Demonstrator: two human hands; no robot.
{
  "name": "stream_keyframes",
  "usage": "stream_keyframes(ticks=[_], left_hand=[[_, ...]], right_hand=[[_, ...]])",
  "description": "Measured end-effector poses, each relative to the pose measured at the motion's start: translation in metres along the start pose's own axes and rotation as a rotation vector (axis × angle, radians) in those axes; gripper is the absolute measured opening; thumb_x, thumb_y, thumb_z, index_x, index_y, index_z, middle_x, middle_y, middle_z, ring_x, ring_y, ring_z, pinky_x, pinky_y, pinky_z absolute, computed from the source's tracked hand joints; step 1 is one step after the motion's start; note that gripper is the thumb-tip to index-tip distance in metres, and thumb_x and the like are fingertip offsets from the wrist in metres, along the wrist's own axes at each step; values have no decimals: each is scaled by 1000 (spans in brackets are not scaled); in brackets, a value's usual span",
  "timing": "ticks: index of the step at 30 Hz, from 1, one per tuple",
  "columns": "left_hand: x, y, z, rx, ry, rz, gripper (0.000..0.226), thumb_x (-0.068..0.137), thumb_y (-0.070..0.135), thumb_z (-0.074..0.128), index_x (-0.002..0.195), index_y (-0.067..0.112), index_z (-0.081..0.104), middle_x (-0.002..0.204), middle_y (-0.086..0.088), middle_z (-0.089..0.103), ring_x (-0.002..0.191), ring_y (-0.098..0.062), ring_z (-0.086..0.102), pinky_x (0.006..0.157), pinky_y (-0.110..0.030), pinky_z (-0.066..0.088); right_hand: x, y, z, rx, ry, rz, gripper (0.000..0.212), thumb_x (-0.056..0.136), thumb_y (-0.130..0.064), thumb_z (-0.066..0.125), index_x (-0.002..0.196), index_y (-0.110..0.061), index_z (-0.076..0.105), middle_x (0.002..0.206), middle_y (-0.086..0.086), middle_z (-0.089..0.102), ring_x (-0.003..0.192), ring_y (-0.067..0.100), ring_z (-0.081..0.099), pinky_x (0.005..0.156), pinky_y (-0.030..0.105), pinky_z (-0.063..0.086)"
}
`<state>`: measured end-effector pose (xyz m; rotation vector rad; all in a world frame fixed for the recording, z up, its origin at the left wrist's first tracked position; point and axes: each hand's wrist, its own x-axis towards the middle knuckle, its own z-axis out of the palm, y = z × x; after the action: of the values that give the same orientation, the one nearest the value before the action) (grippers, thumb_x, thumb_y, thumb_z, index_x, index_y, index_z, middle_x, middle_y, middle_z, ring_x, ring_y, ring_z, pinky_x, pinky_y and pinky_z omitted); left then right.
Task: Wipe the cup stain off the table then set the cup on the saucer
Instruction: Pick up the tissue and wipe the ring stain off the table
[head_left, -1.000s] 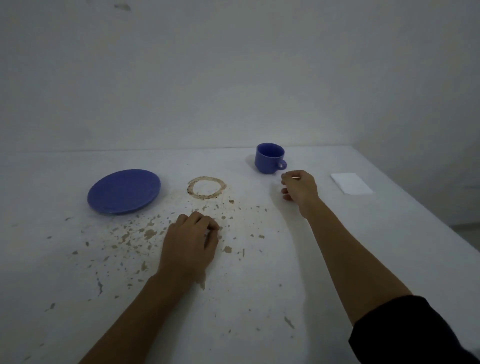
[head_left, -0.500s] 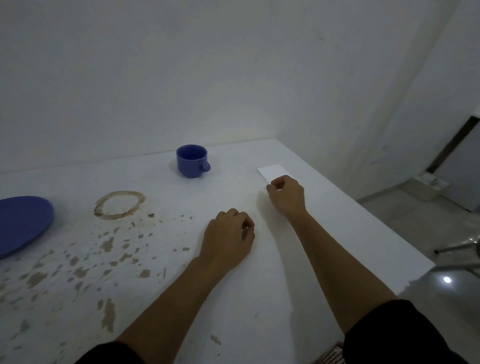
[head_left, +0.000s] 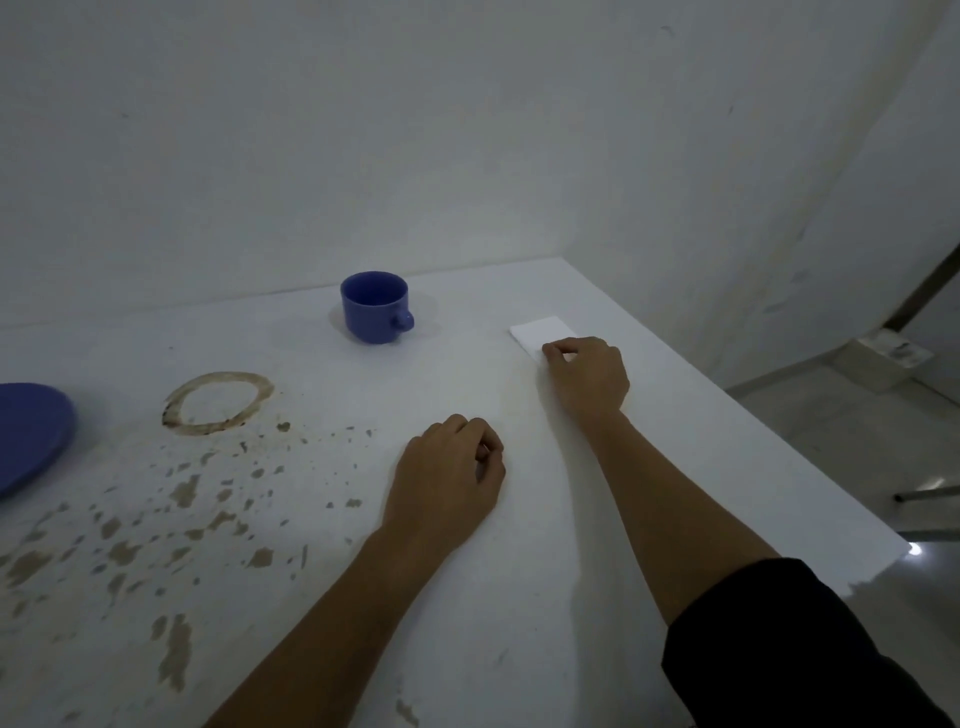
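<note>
One brown ring stain (head_left: 217, 402) marks the white table (head_left: 519, 597) toward the left, unwiped, with a scatter of brown chipped patches (head_left: 171, 514) spread nearer to you and to its left. You have one blue cup (head_left: 375, 306) standing upright on the table, far from you and to the right of the ring, well apart from it, its handle pointing right. One blue saucer (head_left: 28, 436) lies at the left edge of the view, partly cut off, to the left of the ring and bare on top. One folded white tissue (head_left: 537, 332) lies flat to the right of the cup, near the table's right edge.

Your right hand (head_left: 587, 376) rests on the near end of that tissue, fingers curled down onto it with the fingertips (head_left: 550, 352) pressing or pinching its near corner; the sheet lies flat, and whether you have actually gripped it cannot be told. Your left hand (head_left: 447, 480) sits on the table nearer to you, between the chipped patches and your right arm, loosely clenched into a fist with nothing in it. One dark sleeve (head_left: 805, 649) shows on your right arm at the near right corner. Beyond the table's right edge you can see grey floor (head_left: 831, 415), and the white wall (head_left: 415, 130) rises behind the table's far edge.
</note>
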<state>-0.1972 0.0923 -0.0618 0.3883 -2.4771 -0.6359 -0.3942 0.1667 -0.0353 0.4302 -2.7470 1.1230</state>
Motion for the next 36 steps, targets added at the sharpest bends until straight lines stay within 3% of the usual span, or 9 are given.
stream_keyframes(ticks=[6,9,11,17,20,25,28,31,36], left_hand=[[-6,0,-5,-68,-17,-11,8,82,27,56,84,23,63,79,8,61,72,-10,55,69,-32,50],[-9,0,-11,-131,-58,-41,9,82,24,57,86,26,65,81,11,62,74,-7,55,73,-27,48],[-9,0,-15,-184,-91,-81,11,83,20,59,87,26,68,84,11,64,73,-5,55,72,-20,45],[-2,1,-51,-536,-118,-418,18,89,20,59,105,26,65,101,10,63,84,-4,59,67,-13,44],[-4,-7,-77,-631,-53,-598,30,91,27,59,120,29,55,121,5,60,100,-14,61,78,-26,52],[-36,-36,-123,-760,62,-784,56,89,36,60,139,31,37,139,0,51,95,-16,61,68,-27,52],[-61,-55,-148,-785,189,-802,55,86,34,65,136,27,43,131,2,54,92,-14,61,64,-20,57],[-88,-76,-168,-860,324,-807,41,85,26,67,124,18,58,120,-3,64,99,-17,64,80,-31,58],[-109,-90,-181,-788,359,-757,22,84,26,69,105,24,62,105,3,68,92,-12,66,71,-24,57]], right_hand=[[-10,0,-10,44,-116,-47,35,81,-31,65,108,-10,71,114,6,70,111,26,61,90,34,49],[-17,-4,-11,7,-111,-98,22,84,-24,65,100,-12,75,104,6,73,101,24,65,79,26,47],[-24,-6,-9,-6,-82,-83,18,86,-22,62,93,-14,76,96,6,73,95,26,65,77,30,50],[-65,-37,-19,323,-151,-24,18,87,-29,63,89,-15,74,85,-3,72,82,15,65,75,25,47],[-104,-66,-25,528,-322,31,15,87,-29,64,89,-17,73,86,-1,72,80,17,66,74,28,53],[-166,-111,-13,800,-766,174,25,89,-29,62,105,-12,69,99,8,72,82,20,67,69,31,53],[-192,-128,3,954,-930,277,32,88,-28,63,111,-7,67,101,13,69,85,24,63,64,31,53],[-209,-142,18,1006,-980,314,38,89,-34,61,117,-8,63,111,13,66,90,25,63,61,30,53],[-228,-159,31,866,-988,155,32,84,-47,62,106,-24,63,104,3,70,94,25,68,70,34,60]])
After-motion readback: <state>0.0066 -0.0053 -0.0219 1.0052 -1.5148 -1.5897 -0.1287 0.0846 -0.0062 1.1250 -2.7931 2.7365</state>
